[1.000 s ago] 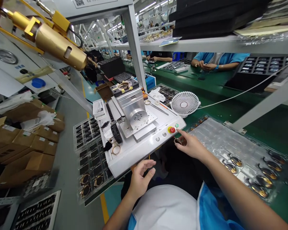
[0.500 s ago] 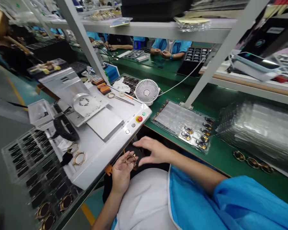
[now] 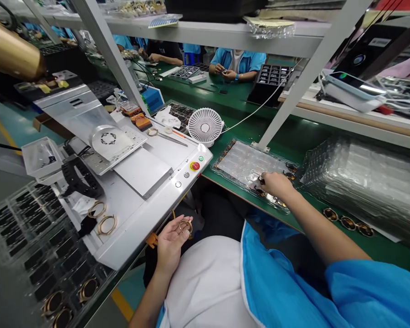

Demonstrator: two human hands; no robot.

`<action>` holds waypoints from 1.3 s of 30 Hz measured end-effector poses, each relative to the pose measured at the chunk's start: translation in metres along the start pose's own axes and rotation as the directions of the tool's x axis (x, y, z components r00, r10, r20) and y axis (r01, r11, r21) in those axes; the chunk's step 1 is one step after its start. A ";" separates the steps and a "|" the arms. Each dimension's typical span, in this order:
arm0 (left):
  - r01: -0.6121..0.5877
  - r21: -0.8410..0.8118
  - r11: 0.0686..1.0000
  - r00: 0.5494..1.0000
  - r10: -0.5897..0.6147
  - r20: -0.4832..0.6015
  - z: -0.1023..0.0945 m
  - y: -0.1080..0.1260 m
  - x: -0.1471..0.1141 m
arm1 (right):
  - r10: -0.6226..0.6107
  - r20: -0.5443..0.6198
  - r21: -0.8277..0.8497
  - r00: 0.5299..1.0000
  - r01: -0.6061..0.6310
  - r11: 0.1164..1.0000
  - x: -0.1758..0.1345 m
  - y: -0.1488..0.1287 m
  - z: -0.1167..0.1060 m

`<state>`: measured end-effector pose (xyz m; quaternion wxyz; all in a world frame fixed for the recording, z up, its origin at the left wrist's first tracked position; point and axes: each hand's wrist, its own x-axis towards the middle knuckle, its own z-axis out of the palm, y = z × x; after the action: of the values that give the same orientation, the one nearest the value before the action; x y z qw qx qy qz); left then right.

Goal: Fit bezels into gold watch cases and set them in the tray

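Low in front of my body, my left hand [image 3: 171,239] holds a gold watch case ring [image 3: 185,226] between thumb and fingers. My right hand [image 3: 276,184] reaches over a clear plastic tray [image 3: 237,157] on the green bench. Its fingertips are closed on a small dark round part [image 3: 261,181] in the tray, partly covered by the fingers. More black-and-gold round parts [image 3: 289,175] sit along the tray's right side. Two gold rings [image 3: 107,225] lie on the white machine [image 3: 136,228] to the left.
A white fan [image 3: 205,126] stands behind the machine's red button [image 3: 195,166]. Stacked clear trays [image 3: 365,182] and several gold rings [image 3: 347,222] are on the right. Trays of dark parts [image 3: 59,250] lie at left. A shelf post [image 3: 287,91] rises behind my tray; people sit beyond.
My right hand has moved from beside the left hand, where it was apart and empty, right and forward onto the clear tray. The left hand still holds the watch case ring.
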<state>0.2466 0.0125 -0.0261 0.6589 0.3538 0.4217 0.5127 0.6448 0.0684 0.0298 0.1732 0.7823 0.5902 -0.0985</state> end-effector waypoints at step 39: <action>0.065 0.090 0.994 0.970 -0.084 0.227 0.019 0.021 -0.011 | -0.234 -0.274 0.959 0.933 0.283 0.001 -0.027 -0.074 0.011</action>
<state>0.2548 0.0062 0.0026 0.7072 0.4213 0.3761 0.4254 0.5665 0.0586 0.0177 -0.4401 0.5657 0.4961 -0.4902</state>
